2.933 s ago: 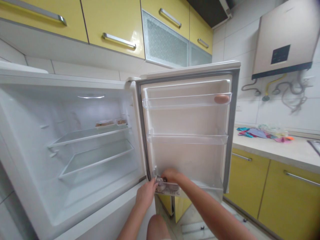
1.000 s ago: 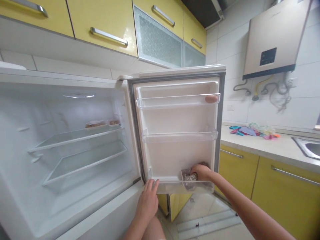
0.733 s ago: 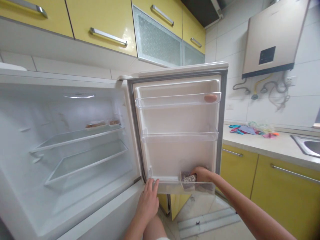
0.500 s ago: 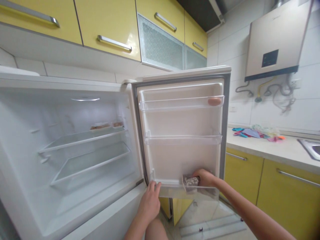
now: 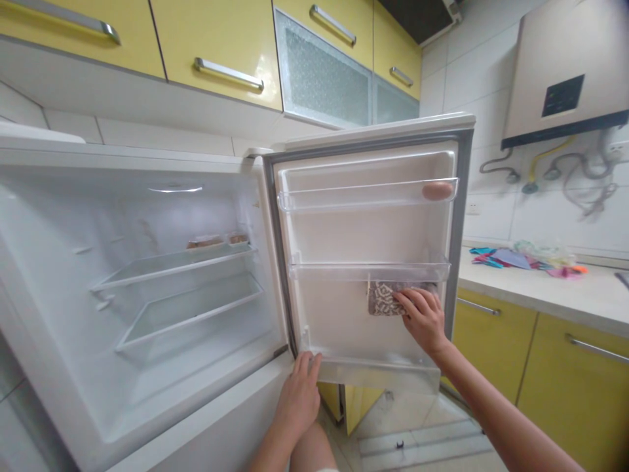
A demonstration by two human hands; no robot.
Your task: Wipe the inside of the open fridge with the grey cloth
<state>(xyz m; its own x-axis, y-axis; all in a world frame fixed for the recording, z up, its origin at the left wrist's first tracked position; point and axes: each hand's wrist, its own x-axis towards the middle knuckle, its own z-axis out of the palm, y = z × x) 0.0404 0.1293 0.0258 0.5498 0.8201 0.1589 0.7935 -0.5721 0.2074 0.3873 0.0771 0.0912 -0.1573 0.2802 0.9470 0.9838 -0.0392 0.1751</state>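
Observation:
My right hand [image 5: 423,320] grips a brown-and-white patterned packet [image 5: 386,299], held lengthwise in front of the open fridge door [image 5: 344,314], just below the middle door shelf [image 5: 339,271]. Its fingers lie across the front of the packet, and part of the packet's right end is covered by the hand. My left hand [image 5: 301,390] is at the left end of the clear bottom door shelf [image 5: 378,372], its fingers hooked over the rim and its thumb hidden. In the top door shelf [image 5: 354,195] lies a brown egg [image 5: 437,191], at the right end.
Left of the door, the fridge interior [image 5: 196,387] has two glass shelves. Packaged food [image 5: 205,242] sits on the upper glass shelf. Yellow cabinets [image 5: 221,39] hang above. At right, a counter [image 5: 535,288] bears crumpled colourful items [image 5: 521,259], below a water heater [image 5: 565,78].
My right hand has lifted the patterned packet up out of the bottom door shelf to just under the middle one. My left hand stays at the bottom shelf's rim. The view has shifted slightly.

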